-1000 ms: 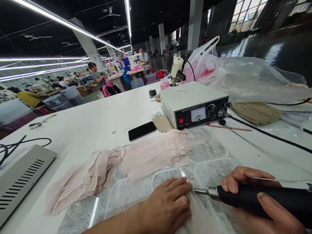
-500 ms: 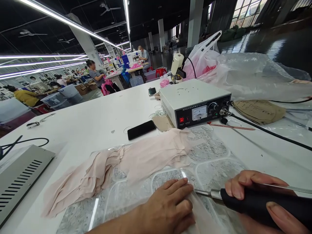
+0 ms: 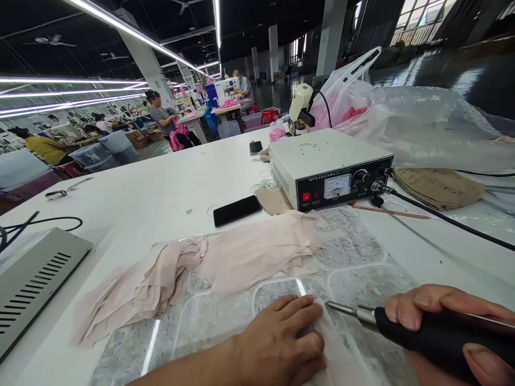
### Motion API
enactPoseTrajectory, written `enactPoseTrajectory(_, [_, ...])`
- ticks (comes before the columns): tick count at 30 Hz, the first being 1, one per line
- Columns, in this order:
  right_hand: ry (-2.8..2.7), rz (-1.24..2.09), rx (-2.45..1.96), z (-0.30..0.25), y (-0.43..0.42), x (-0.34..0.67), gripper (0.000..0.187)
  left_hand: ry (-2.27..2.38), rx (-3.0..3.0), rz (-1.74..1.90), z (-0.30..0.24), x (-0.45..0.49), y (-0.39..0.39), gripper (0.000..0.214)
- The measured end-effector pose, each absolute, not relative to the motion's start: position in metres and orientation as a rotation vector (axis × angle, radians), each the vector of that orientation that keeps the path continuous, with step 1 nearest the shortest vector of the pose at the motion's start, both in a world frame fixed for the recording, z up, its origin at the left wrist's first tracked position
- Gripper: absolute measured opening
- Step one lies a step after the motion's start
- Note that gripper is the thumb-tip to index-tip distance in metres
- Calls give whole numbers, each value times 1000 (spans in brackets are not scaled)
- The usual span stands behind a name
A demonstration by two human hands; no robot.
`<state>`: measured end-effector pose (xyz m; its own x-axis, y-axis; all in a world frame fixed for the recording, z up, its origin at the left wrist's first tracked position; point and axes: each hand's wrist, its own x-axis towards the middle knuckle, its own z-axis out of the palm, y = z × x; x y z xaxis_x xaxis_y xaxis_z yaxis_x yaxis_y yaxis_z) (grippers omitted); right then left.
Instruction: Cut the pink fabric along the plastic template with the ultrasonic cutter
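Note:
My left hand [image 3: 281,340] lies flat, fingers together, pressing a thin pale pink fabric piece [image 3: 341,354] onto a glass plate [image 3: 354,268] at the table's near edge. My right hand [image 3: 446,327] is wrapped round the black handle of a cutting tool [image 3: 434,335]. Its metal tip [image 3: 336,306] rests on the fabric just right of my left fingertips. A heap of pale pink fabric pieces [image 3: 209,265] lies on the glass beyond my left hand. A black cable [image 3: 442,220] runs to a white control box [image 3: 328,169] with a dial and red button.
A black phone [image 3: 236,210] lies by the box, a grey vented unit [image 3: 36,284] at the left. Clear plastic bags [image 3: 422,126] and a tan fabric stack [image 3: 440,187] fill the right. A red pencil [image 3: 386,212] lies near the box. People sit at sewing stations in the background.
The tool and my right hand have slid a little to the right, so the tip now stands slightly apart from my left fingertips. The view has shifted slightly.

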<state>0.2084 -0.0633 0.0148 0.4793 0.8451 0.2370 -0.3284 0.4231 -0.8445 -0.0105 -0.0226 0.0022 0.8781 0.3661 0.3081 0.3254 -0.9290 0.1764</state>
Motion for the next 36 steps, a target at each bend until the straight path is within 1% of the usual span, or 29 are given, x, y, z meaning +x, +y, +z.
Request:
enactPoseTrajectory(6, [-805,746,-876,9,-60,203,20,542,2931,513,3,-10,-24,23])
enactPoseTrajectory(14, [-822,749,-899,14,-58,206,17,548,2923,484,3,-10,-24,23])
enactPoseTrajectory(26, [-930,773,-848,5,-60,208,12,544,2904,509,5,-9,-24,23])
enactPoseTrajectory(36, [-898,761,-841,4,-57,203,13,550,2897,489,2,-11,-24,24])
